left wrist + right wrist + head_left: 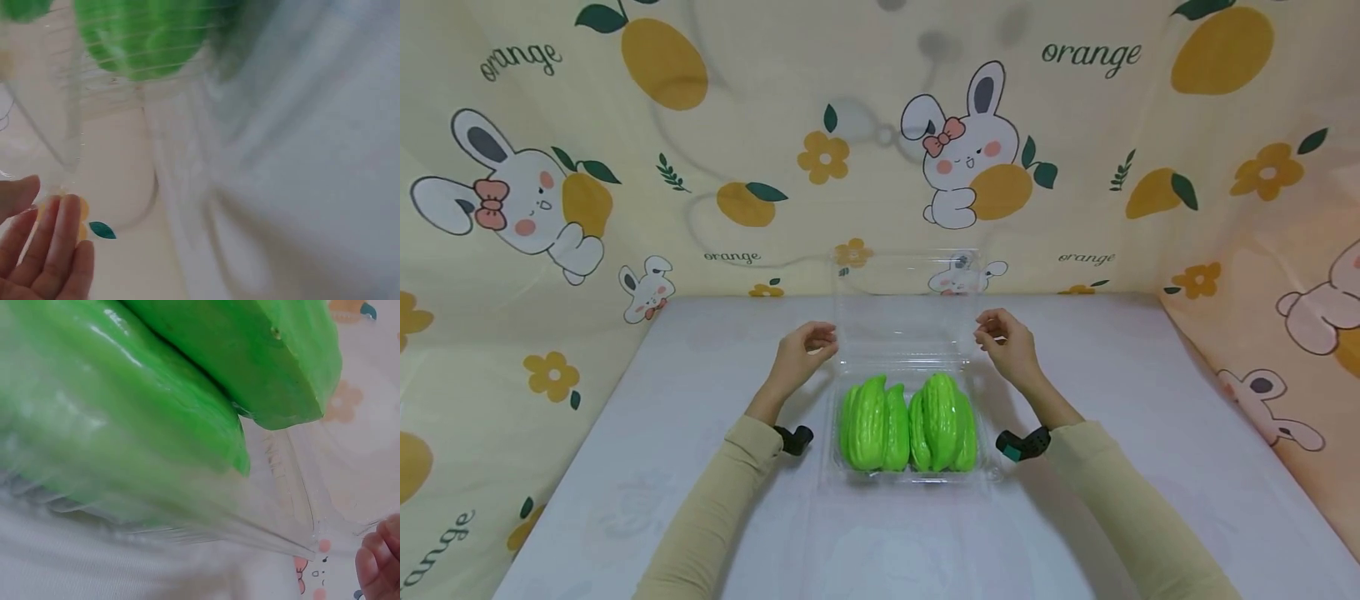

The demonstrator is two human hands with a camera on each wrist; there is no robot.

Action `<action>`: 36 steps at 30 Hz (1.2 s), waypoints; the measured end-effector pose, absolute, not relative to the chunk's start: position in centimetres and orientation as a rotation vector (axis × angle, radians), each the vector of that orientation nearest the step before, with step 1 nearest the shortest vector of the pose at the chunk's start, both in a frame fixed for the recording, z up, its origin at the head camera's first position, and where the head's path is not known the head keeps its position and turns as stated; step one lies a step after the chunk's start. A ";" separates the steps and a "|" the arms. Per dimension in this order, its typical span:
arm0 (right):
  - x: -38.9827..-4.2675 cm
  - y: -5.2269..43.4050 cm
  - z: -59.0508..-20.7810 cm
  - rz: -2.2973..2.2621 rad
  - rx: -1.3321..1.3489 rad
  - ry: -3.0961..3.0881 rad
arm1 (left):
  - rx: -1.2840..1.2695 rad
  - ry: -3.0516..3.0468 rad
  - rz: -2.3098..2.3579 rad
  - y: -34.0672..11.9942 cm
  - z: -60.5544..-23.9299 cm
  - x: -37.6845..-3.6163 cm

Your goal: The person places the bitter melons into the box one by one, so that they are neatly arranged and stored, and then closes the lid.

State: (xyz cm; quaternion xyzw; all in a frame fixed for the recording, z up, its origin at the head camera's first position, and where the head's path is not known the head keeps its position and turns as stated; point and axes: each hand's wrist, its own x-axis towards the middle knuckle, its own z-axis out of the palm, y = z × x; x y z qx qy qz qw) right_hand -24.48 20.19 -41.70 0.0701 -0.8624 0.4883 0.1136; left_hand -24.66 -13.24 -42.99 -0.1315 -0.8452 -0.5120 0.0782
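Observation:
A clear plastic clamshell box (910, 478) stands on the table with its lid (910, 325) raised at the far side. Inside lie glossy green ridged fruits that look like star fruit (868, 425), side by side in two groups; they also fill much of the right wrist view (156, 394). My left hand (802, 358) pinches the lid's left edge between thumb and fingers, as the left wrist view shows beside the fingers (65, 234). On the opposite edge, my right hand (1011, 350) pinches the lid with bent fingers, partly cut off in the right wrist view.
A white cloth covers the table (700, 500). Behind and at both sides hangs a cream curtain (865, 83) printed with rabbits and oranges. Each wrist wears a black camera, such as the right one (1024, 444), close beside the box.

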 end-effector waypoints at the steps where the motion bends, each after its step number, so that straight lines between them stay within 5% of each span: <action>1: -24.5 20.2 -41.8 1.427 0.208 -2.528 | -0.415 -2.500 -1.534 -13.1 -42.5 -24.4; 18: -24.1 20.2 -42.0 1.404 0.270 -2.476 | -0.384 -2.251 -1.581 -11.8 -37.7 -22.6; 36: -23.5 20.6 -41.8 1.331 0.245 -2.426 | -0.407 -2.236 -1.519 -11.5 -37.6 -21.4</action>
